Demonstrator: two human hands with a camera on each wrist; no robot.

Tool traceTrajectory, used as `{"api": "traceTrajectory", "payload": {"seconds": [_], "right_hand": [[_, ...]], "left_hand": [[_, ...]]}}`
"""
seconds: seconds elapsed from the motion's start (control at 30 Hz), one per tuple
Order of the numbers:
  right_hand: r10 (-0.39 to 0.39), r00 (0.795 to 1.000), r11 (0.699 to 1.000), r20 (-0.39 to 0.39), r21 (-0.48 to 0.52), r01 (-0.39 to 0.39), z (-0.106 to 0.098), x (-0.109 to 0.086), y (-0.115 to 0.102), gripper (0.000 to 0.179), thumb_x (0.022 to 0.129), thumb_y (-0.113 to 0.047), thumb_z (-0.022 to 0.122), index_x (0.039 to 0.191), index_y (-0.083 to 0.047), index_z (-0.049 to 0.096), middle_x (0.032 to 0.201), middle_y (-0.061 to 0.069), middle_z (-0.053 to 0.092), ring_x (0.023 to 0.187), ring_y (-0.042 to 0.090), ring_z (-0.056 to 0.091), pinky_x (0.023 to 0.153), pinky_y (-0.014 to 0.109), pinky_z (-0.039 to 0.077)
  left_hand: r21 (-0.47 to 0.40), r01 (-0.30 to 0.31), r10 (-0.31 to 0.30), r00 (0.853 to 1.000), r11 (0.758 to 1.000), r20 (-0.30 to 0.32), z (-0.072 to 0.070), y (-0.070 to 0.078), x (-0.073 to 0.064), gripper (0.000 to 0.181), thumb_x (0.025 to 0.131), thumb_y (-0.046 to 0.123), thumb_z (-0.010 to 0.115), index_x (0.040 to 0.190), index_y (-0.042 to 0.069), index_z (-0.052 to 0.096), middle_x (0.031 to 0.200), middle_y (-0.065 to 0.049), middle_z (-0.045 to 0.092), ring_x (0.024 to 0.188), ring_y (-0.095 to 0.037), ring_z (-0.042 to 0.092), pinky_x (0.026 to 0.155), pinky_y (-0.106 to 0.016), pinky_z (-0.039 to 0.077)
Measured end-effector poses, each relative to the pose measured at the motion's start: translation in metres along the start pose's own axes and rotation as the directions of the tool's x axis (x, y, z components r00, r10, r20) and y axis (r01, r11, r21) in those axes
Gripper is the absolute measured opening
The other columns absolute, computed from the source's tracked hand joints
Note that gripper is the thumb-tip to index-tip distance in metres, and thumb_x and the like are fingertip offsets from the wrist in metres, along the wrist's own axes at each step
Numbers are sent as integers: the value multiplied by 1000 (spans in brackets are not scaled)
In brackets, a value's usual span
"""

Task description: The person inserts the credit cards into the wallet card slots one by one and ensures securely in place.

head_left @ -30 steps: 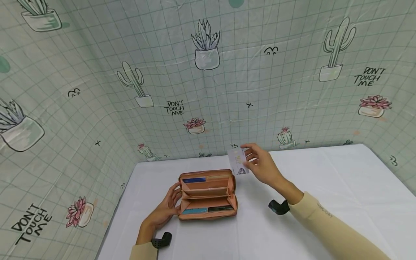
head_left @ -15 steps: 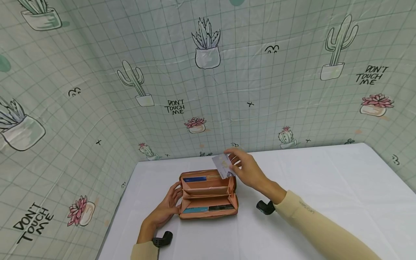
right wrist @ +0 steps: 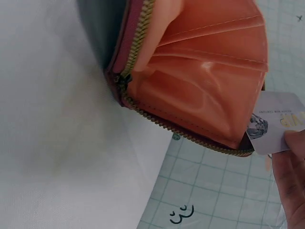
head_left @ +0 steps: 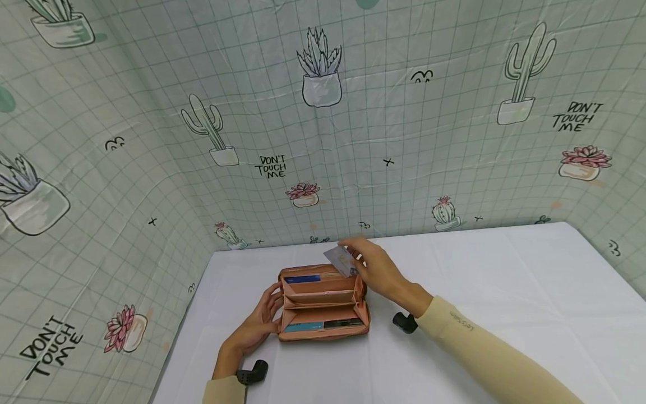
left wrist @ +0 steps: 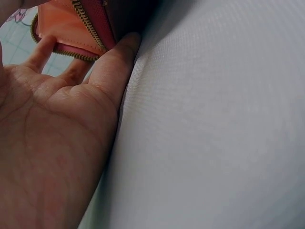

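A brown zip wallet (head_left: 323, 299) with a peach lining lies spread open on the table. My left hand (head_left: 254, 326) holds its left end, fingers along the edge and thumb against the near cover (left wrist: 110, 19). Between the thumb and fingers of my right hand (head_left: 381, 270) is a pale grey card (head_left: 338, 258) with gold lettering. The card tilts over the wallet's far right corner. In the right wrist view, the lower corner of this VIP card (right wrist: 272, 117) meets the edge of the lining beside the brass zip (right wrist: 190, 136).
A dark blue card (head_left: 303, 278) sits in the wallet's far slots. Its near side bears a light blue card (head_left: 304, 326) and a black card (head_left: 343, 323). White cloth covers the table (head_left: 479, 269). A grid-patterned curtain (head_left: 373, 123) rises behind and at the left.
My right hand has moved left and slightly down, bringing the card from beside the wallet to its far right slots. The left hand and wallet have stayed in place.
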State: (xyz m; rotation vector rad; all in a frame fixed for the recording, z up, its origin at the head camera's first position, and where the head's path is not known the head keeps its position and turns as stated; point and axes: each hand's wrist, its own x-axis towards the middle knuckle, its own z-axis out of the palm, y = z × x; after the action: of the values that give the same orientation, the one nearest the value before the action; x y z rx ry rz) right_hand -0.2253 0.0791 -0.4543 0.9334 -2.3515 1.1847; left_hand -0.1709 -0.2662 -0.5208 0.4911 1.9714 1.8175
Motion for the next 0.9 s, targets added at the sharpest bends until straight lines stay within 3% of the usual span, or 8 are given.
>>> {"api": "traceTrajectory", "payload": {"seconds": [0.13,0.27,0.57,0.73,0.9], "right_hand": [[-36,999,998,1,-46,36,1,0,2,50,91,16,69,138,-1,62,123,14,68,102,27,68,81,36,59],[-63,997,993,34,-93,66,2,-1,5,49,93,16,67,137,-4,63,125,11,68,105,25,70,82,38,59],[-108,977,967,182,-209,145,-1,5,1,53,93,20,60,137,-9,67,117,5,66,92,17,67,73,31,56],[-111,962,958,249,-229,170,-2,10,-3,59,88,23,62,137,-10,68,111,3,66,91,16,66,74,32,56],[-111,947,955,301,-231,185,-3,15,-5,55,91,21,63,135,-11,69,111,4,67,92,17,67,74,31,56]], "left_hand": [[-12,-12,12,1000,1000,8,0,-1,0,112,78,-12,62,168,8,-2,172,-27,6,142,6,34,115,-34,35],[-16,-10,11,1000,1000,7,-1,-2,0,113,78,-12,62,168,8,-2,171,-27,5,142,7,34,114,-31,36],[1,16,-16,1000,1000,-4,-1,0,0,112,79,-11,63,169,10,-2,171,-24,9,143,5,33,119,-42,32],[2,28,-28,1000,1000,-14,0,0,1,112,79,-11,63,169,11,0,172,-21,9,142,7,34,122,-54,24],[-7,22,-22,1000,1000,-14,0,0,1,112,78,-11,62,169,11,0,173,-22,8,143,5,33,122,-62,17]]}}
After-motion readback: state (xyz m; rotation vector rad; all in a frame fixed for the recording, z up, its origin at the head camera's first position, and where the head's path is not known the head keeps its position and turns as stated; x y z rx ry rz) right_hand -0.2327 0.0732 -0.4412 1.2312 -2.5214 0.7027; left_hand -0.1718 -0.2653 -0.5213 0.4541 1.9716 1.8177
